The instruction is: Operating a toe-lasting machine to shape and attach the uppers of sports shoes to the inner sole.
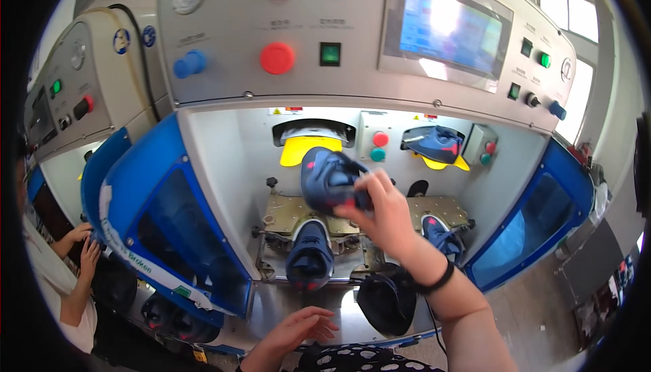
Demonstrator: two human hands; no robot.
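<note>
My right hand (388, 214), with a dark band on its wrist, is closed round the heel end of a dark blue shoe (322, 181). The shoe is raised inside the machine bay, slightly blurred, its toe up by a yellow pad (297, 151) at the left opening. Below it another blue shoe (310, 255) sits toe-inward at the left metal fixture (285, 210). My left hand (300, 331) is empty over the front ledge, fingers stretched out. Next to my right forearm lies a black, rounded item (385, 303) whose kind I cannot make out.
A third shoe (435, 143) rests at the right opening on yellow; another (442, 238) is partly behind my wrist. Blue-framed doors (183, 216) flank the bay under a control panel (278, 87). At the left, another person's hands (85, 253) are beside a neighbouring machine, near more dark shoes (180, 321).
</note>
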